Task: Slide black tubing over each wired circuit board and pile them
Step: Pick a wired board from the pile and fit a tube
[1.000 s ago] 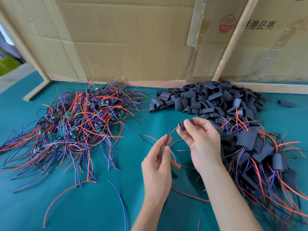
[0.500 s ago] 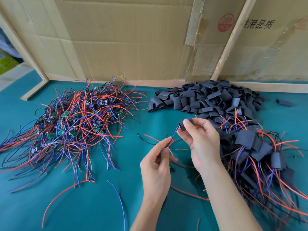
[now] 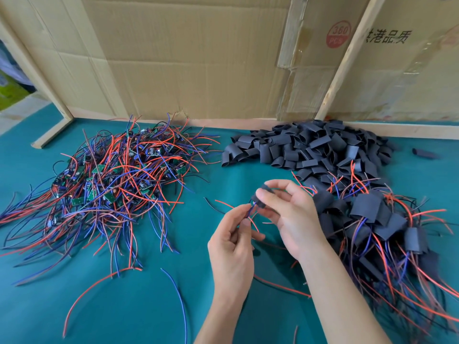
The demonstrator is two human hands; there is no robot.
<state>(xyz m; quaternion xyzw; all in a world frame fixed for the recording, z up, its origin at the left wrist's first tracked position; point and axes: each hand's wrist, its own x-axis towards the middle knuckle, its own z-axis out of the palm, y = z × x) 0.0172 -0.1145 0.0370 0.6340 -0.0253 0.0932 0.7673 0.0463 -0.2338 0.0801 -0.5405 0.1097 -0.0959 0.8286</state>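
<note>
Nearest the camera, two bare forearms reach out over a teal tabletop (image 3: 74,306), where a loose red wire (image 3: 92,291) and a loose blue wire (image 3: 177,294) lie apart from the heaps. The left hand (image 3: 233,247) pinches a blue-and-red wire pair (image 3: 250,211) between thumb and curled fingers. Just beyond it, the right hand (image 3: 290,217) pinches a short piece of black tubing (image 3: 260,197) between thumb and fingertips, the wire pair running up to the tubing's mouth — whether a board is already inside it cannot be told.

To the right of the hands, touching the right forearm's side, spreads the pile of sleeved boards (image 3: 377,227), black sleeves with red and blue leads trailing toward the near right edge. To the left, well apart from the hands, lies the heap of bare wired circuit boards (image 3: 114,180), green boards tangled in red and blue wire. Between this heap and the hands runs an open strip of teal cloth.

Farther back on the right sits the heap of cut tubing pieces (image 3: 320,147), with one stray piece (image 3: 424,153) beside it. Behind everything stands a wall of flattened cardboard (image 3: 198,58) braced by wooden battens (image 3: 347,55) — it closes the far edge of the tabletop. A red round stamp (image 3: 339,34) marks the cardboard.
</note>
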